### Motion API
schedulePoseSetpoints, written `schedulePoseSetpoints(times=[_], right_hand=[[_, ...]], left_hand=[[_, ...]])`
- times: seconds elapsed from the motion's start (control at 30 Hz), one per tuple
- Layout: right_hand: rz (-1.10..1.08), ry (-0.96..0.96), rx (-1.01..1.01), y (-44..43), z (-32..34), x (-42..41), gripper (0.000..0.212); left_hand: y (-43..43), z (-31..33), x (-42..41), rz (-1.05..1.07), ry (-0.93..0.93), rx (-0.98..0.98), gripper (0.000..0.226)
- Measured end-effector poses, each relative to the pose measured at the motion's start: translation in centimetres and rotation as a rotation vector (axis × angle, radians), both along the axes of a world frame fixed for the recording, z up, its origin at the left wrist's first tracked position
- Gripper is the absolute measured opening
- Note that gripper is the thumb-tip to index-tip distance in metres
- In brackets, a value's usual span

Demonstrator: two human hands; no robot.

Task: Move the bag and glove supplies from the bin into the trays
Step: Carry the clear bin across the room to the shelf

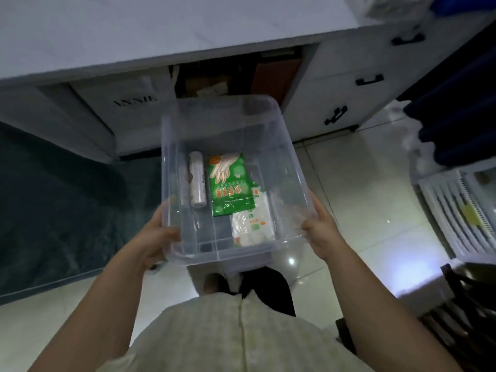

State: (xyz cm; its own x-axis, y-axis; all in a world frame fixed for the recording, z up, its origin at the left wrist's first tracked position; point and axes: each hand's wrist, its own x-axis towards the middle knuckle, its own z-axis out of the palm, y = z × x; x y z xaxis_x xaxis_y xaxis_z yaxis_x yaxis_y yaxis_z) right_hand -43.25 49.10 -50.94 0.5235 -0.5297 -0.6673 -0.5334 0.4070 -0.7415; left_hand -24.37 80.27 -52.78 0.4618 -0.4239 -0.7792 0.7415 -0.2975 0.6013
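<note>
Your left hand [158, 234] is wrapped tight on the near left corner of the clear bin [290, 167], with the thumb inside the rim. Your right hand [319, 229] grips the near right side the same way. Both hands are closed on the bin, and you hold it up off the floor in front of your body.

Look inside the bin. A white roll of bags [198, 183] lies along the left side. Just beside it is a green pack of gloves [230, 189]. A white pack [252, 224] pokes out from under the green one, closer to you. It is too blurry to read, so you cannot tell if it holds bags or gloves.

The white trays [456, 210] sit on the floor far over on your right, well apart from the bin. Something yellow lies in one tray, but it is too small to name.

So the job looks like it has hardly begun. All three things you can see are in the bin. You will likely need to bring the bin near the trays, then lift each thing out.
</note>
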Motion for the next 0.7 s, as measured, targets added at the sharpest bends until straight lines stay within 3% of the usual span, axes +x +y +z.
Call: schedulePoseSetpoints(times=[0.17, 0.43, 0.7], right_hand=[[-0.282, -0.050, 0.023, -3.0, 4.0, -7.0, 0.088], [-0.439, -0.221, -0.074, -12.3, 10.5, -16.8, 0.080], [-0.631, -0.635, -0.334, -24.2, 17.8, -25.3, 0.076]], left_hand=[[-7.1, 3.7, -2.3, -0.159, -0.087, -0.102, 0.102], [-22.2, 12.4, -8.6, -0.212, -0.226, -0.301, 0.106], [-37.9, 20.2, -16.3, -0.348, -0.335, -0.643, 0.091]])
